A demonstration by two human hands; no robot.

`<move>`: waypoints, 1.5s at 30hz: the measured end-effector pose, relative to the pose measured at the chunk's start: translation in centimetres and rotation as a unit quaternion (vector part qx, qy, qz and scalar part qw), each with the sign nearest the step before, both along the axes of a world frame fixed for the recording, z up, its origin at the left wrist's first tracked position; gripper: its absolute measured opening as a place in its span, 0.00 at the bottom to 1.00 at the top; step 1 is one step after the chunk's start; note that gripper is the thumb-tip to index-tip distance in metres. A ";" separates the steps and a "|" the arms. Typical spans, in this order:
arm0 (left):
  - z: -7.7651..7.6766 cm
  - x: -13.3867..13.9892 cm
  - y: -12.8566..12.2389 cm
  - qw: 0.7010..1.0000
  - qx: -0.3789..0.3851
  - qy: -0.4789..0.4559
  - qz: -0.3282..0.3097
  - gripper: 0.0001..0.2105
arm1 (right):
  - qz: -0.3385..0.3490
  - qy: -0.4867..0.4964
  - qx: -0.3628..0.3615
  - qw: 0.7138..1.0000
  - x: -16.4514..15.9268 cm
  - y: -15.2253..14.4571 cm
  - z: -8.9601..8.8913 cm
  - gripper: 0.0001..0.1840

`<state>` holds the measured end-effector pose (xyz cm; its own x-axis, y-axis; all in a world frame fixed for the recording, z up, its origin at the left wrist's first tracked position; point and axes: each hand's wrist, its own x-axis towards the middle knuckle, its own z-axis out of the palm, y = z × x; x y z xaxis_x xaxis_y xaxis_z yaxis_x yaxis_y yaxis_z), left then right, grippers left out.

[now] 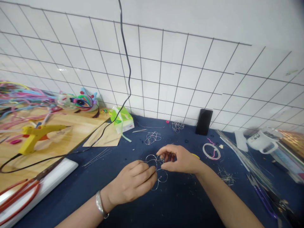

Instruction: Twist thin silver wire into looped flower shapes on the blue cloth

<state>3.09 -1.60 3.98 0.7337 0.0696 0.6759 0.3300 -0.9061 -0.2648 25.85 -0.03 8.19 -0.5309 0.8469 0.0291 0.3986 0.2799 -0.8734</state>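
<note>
My left hand (136, 180), with a silver bangle at the wrist, is closed on a thin silver wire bent into several round loops. Part of this looped wire (152, 156) shows above my fingertips, and more loops hang below them over the dark blue table. Curved around the wire's right side is my right hand (177, 158). Its thumb and index finger are apart, with the index fingertip at or close to a loop. Just beyond my hands lies another bundle of looped wire (152, 138). A tangle of wire (178, 126) sits farther back.
At left are a yellow glue gun (35, 136), its black cord, and red-handled scissors (21, 196). A green-and-white box (122, 120) and phone (204, 122) stand near the tiled wall. At right are a tape ring (211, 151), wire lengths (244, 155), purple-handled pliers (263, 196) and a mug (262, 141).
</note>
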 end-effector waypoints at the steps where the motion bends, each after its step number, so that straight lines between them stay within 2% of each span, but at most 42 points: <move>1: 0.1 0.1 0.0 1.000 -0.002 -0.004 0.000 0.06 | -0.012 -0.017 0.029 0.999 -0.1 -0.1 -0.1 0.17; 5: 0.3 0.2 0.0 1.000 -0.007 -0.011 0.013 0.06 | -0.050 -0.060 0.110 0.991 -0.7 -0.5 -0.5 0.18; 15: -0.6 0.1 -0.1 0.998 -0.039 -0.006 0.039 0.07 | -0.045 -0.104 0.172 0.979 -1.0 -0.9 -0.2 0.25; 20: -0.7 0.1 -0.1 0.998 -0.045 -0.002 0.051 0.07 | -0.038 -0.117 0.159 0.980 -1.0 -0.8 -0.1 0.25; 26: -0.9 -0.3 0.2 0.997 -0.056 -0.005 0.053 0.06 | -0.090 -0.110 0.116 0.983 -0.8 -0.8 0.1 0.23; 31: -0.7 -0.3 0.5 0.998 -0.041 -0.014 0.034 0.07 | -0.093 -0.117 0.124 0.981 -1.0 -0.9 0.1 0.24; 34: -0.7 -0.5 0.5 0.998 -0.044 -0.024 0.036 0.07 | -0.111 -0.098 0.103 0.984 -1.3 -1.0 -0.4 0.25; 39: -1.1 -0.6 0.1 0.995 -0.076 -0.035 0.053 0.08 | -0.187 -0.049 0.092 0.977 -2.1 -2.4 -1.6 0.13; 42: -1.2 -0.5 -0.2 0.994 -0.082 -0.044 0.060 0.08 | -0.223 -0.020 0.087 0.971 -2.5 -3.7 -2.0 0.10; 45: -1.2 -0.3 -0.6 0.994 -0.089 -0.043 0.056 0.08 | -0.249 0.034 0.037 0.967 -2.8 -5.1 -2.0 0.09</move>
<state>2.82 -2.18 2.80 0.6540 0.2715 0.7061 0.4463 -0.8921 -0.0704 23.06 -5.15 6.20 -0.0523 0.9914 0.1199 0.4429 0.1306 -0.8870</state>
